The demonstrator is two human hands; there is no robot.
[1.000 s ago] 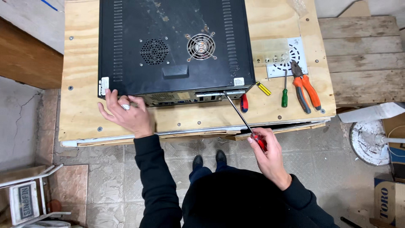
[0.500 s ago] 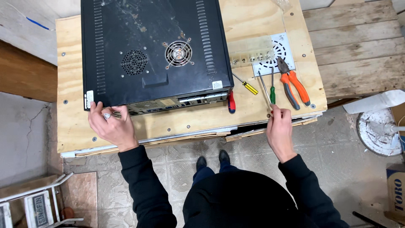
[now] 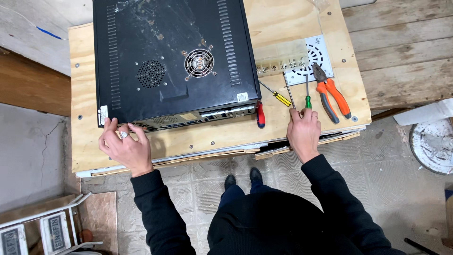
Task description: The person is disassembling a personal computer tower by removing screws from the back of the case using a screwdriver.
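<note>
A black computer case (image 3: 174, 61) lay flat on the plywood surface (image 3: 302, 23), its vented side panel facing up with a small round fan grille near the middle. The left hand (image 3: 123, 148) rested at the case's near left corner, fingers (image 3: 109, 126) spread apart and touching the lower edge of the case, gripping nothing. The right hand (image 3: 304, 130) lay on the surface to the right of the case, its fingers (image 3: 309, 114) together over the handle end of a long screwdriver (image 3: 289, 92), whose thin shaft pointed away from the person; whether they were clamped on it or only resting there could not be told. Just beside that hand stood a green-handled screwdriver (image 3: 307, 99), and to its left lay a yellow-handled screwdriver (image 3: 278, 96) at a slant. A red-handled tool (image 3: 260, 116) lay against the case's near right corner. Orange-handled pliers (image 3: 331, 94) lay to the right, their jaws over a white perforated metal plate (image 3: 316, 56).
</note>
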